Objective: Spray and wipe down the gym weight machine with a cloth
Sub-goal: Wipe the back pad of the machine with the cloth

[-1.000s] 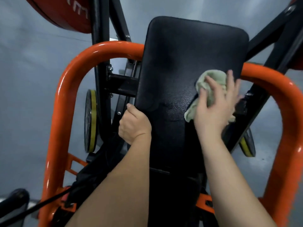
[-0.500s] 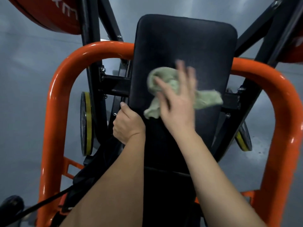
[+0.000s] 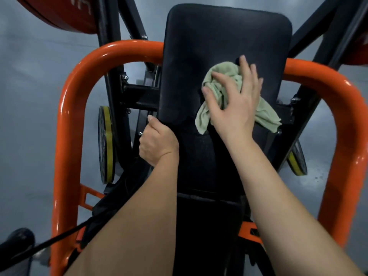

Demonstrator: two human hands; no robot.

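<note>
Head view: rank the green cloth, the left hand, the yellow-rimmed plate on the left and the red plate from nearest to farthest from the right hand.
1. green cloth, under the right hand, pressed on the black pad.
2. left hand, gripping the pad's left edge.
3. yellow-rimmed plate, left of the pad.
4. red plate, top left corner.

HIDDEN | left hand (image 3: 157, 142) fingers — behind pad (image 3: 219, 36); CUT | red plate (image 3: 59, 14) — top edge
</note>
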